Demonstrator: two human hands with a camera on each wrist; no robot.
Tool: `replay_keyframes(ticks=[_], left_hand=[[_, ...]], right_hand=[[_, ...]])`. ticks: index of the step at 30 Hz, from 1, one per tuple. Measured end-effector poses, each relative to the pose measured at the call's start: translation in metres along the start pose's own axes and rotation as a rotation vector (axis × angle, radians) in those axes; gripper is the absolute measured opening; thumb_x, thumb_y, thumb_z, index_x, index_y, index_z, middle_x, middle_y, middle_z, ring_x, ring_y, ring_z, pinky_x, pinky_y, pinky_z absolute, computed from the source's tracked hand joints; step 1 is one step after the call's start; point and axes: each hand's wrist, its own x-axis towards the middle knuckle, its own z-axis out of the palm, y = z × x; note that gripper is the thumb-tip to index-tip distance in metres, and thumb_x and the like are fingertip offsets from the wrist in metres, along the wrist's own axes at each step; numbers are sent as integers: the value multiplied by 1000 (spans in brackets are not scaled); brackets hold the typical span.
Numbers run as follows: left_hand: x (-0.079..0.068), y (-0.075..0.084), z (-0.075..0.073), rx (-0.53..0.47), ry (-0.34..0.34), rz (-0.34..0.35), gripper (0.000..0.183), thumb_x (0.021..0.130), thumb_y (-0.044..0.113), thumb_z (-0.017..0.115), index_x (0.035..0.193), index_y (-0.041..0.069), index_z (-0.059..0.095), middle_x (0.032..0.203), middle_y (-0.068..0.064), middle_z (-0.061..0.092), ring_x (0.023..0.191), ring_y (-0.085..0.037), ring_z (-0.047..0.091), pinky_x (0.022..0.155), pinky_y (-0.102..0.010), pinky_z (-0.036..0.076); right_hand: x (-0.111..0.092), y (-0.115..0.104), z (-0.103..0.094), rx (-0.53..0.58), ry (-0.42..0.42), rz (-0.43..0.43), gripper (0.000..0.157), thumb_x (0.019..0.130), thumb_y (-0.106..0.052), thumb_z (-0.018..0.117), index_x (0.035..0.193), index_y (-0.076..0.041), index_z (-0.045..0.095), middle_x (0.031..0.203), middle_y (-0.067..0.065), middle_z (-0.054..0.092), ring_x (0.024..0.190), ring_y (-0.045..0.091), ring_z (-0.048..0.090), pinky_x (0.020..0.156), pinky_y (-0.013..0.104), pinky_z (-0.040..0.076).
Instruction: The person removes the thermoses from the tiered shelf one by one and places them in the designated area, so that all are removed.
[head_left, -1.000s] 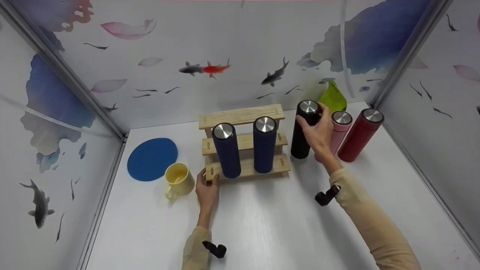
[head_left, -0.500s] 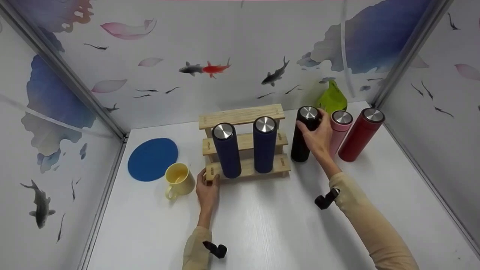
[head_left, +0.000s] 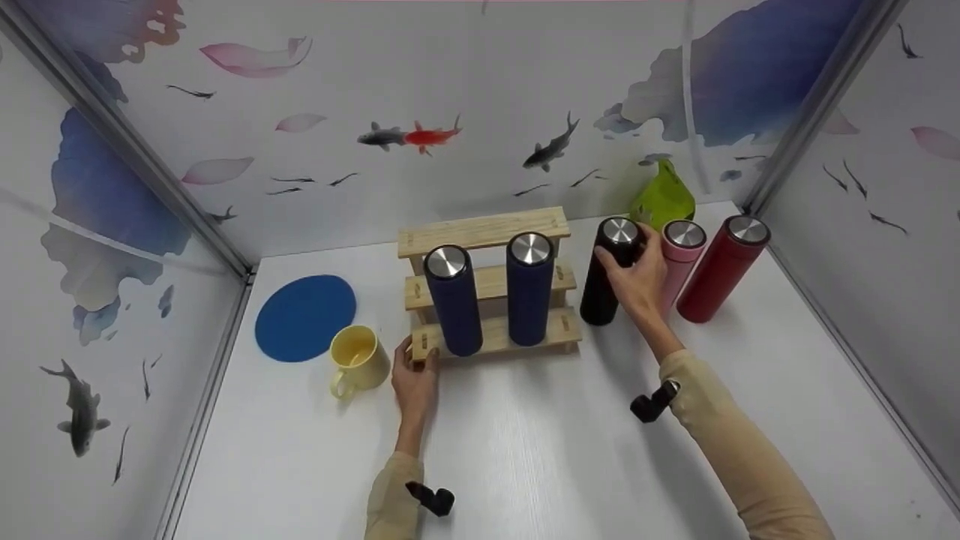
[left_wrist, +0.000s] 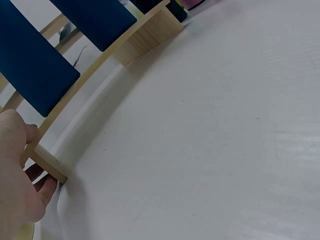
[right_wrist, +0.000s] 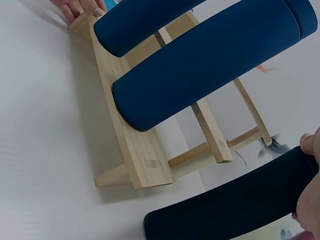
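Observation:
A three-tier wooden rack (head_left: 491,232) stands mid-table. Two dark blue vacuum flasks, a left one (head_left: 454,307) and a right one (head_left: 529,296), stand upright on its lowest step. My left hand (head_left: 414,382) grips the left end of that step, thumb on top and fingers around the side in the left wrist view. To the right of the rack, my right hand (head_left: 637,279) holds a black vacuum flask (head_left: 600,289) around its upper part. The black flask is upright, its base at or close to the tabletop; contact cannot be told. Its steel lid faces up.
Close beside my right hand stand a pink flask (head_left: 679,262) and a red flask (head_left: 720,274), with a green object (head_left: 664,196) behind. At left are a yellow mug (head_left: 361,360) and a blue round mat (head_left: 306,319). Patterned panels enclose the table's back and sides.
The black flask has come down and slightly toward me with my right hand, most of it in the first half second. My left hand and the rack have stayed put.

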Motion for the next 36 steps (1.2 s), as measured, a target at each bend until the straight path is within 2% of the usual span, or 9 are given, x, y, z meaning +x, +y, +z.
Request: replay_keyframes(ticks=[7, 15, 23, 28, 36], left_hand=[[0, -1, 0, -15, 8, 35, 54, 93, 10, 71, 144, 5, 50, 126, -20, 64, 100, -26, 62, 77, -21, 48], [0, -1, 0, -13, 13, 27, 54, 93, 10, 71, 144, 5, 51, 126, -20, 64, 103, -27, 62, 81, -24, 48], [1, -1, 0, -35, 3, 21, 56, 94, 10, 71, 145, 6, 50, 130, -21, 63, 108, -28, 62, 84, -24, 47], [1, -2, 0, -50, 3, 11, 57, 94, 11, 71, 146, 6, 49, 131, -21, 62, 109, -29, 61, 84, -26, 47], [0, -1, 0, -31, -6, -9, 56, 95, 13, 71, 146, 8, 49, 130, -19, 62, 107, -27, 60, 84, -27, 48]], right_hand=[[0, -2, -5, -31, -41, 11, 70, 83, -19, 82, 140, -1, 48, 138, 19, 58, 127, 33, 58, 108, 45, 44], [2, -6, -11, 5, -67, -28, 68, 85, -18, 80, 141, -1, 47, 141, 20, 56, 132, 32, 54, 114, 41, 40], [4, -23, -20, 27, -67, -31, 64, 88, -20, 79, 140, 0, 47, 139, 17, 57, 133, 25, 53, 116, 36, 38], [4, -36, -26, 24, -83, -15, 66, 90, -28, 78, 143, -2, 47, 144, 16, 55, 137, 23, 50, 118, 38, 36], [-1, -53, -31, 48, -106, -6, 62, 95, -30, 72, 145, -5, 46, 149, 12, 51, 142, 22, 46, 120, 37, 33]])
